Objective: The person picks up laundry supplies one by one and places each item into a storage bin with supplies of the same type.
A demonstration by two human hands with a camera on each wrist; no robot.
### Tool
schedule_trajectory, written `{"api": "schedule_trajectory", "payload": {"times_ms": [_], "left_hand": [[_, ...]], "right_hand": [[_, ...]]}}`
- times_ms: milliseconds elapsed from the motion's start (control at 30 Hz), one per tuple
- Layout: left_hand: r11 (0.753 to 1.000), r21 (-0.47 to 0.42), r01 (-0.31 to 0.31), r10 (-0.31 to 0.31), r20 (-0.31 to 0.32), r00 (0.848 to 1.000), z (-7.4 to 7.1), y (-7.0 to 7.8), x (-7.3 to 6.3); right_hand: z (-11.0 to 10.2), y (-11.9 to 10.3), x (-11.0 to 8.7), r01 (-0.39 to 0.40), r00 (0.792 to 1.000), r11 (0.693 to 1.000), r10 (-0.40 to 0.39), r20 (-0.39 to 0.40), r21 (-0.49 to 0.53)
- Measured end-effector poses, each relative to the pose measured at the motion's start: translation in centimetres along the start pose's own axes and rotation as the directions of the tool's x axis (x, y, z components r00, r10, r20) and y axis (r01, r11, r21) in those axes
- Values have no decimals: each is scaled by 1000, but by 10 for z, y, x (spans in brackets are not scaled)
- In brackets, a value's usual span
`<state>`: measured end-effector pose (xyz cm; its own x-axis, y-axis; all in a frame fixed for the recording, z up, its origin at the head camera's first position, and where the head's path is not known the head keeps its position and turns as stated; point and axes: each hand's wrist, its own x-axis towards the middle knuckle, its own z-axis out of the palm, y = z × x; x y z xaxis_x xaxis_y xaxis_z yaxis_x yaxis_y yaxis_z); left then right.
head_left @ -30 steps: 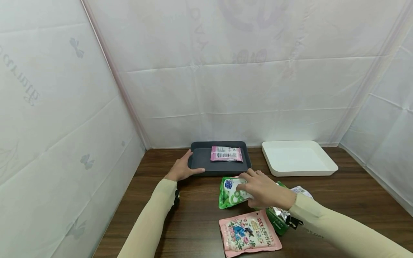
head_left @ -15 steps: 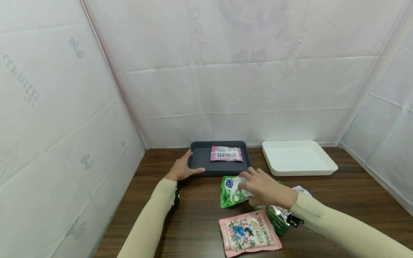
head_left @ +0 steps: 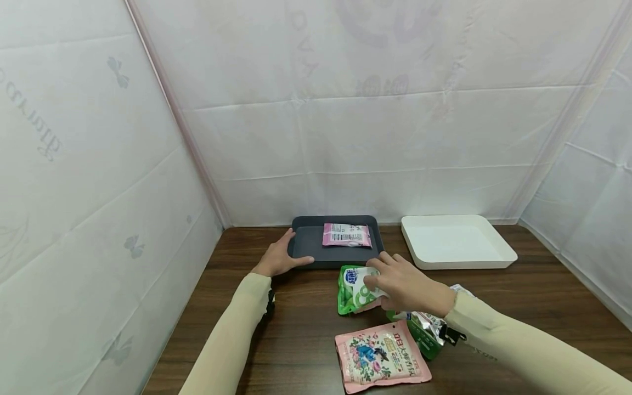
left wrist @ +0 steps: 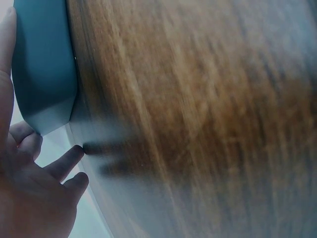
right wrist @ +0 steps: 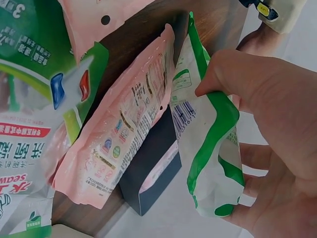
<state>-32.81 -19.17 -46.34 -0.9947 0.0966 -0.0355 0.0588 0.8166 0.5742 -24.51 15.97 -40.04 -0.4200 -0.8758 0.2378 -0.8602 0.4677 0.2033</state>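
Pouch [head_left: 356, 291] shifted slightly forward, pinched in my right hand [head_left: 407, 285].
Pink packet [right wrist: 116, 129] now shows beneath these fingers; separation likely, unconfirmed. My left hand [head_left: 278, 260], fingers spread, touches dark tray [head_left: 308, 241].

Pale yellow sleeves [head_left: 232, 329] bear black wrist devices [head_left: 452, 335]; dark lettering [head_left: 484, 354] marks the right.

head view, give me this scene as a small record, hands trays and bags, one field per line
left hand: touching the left end of the dark tray
right hand: holding the green-and-white bag
dark tray: one pink packet inside
white tray: to the right of the dark tray
flowered pouch: lying on the wooden table
green-and-silver pouch: beside the flowered pouch, partly hidden
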Motion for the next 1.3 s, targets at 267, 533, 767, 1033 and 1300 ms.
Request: {"api": "schedule_trajectory", "payload": {"times_ms": [267,533,767,1033,1300], "left_hand": [[1000,0,-3,3,0,1000,0,1,-1],[1000,17,8,-8,2,1000,0,0,1],[1000,9,14,-14,1,1000,1,0,2],[1000,13,16,-16,0,1000,1,-2,0],[1000,14,3,-3,0,1000,1,-3,1]], "right_hand": [[-5,1,3,-29,999,1000,29,16,-12],[-8,6,6,-51,999,999,52,18,-16],[-9,11,7,-30,998,999,29,-48,-11],[-12,17,13,-29,996,1000,29,-80,-6],[-16,23,18,-45,994,999,46,-96,6]]}}
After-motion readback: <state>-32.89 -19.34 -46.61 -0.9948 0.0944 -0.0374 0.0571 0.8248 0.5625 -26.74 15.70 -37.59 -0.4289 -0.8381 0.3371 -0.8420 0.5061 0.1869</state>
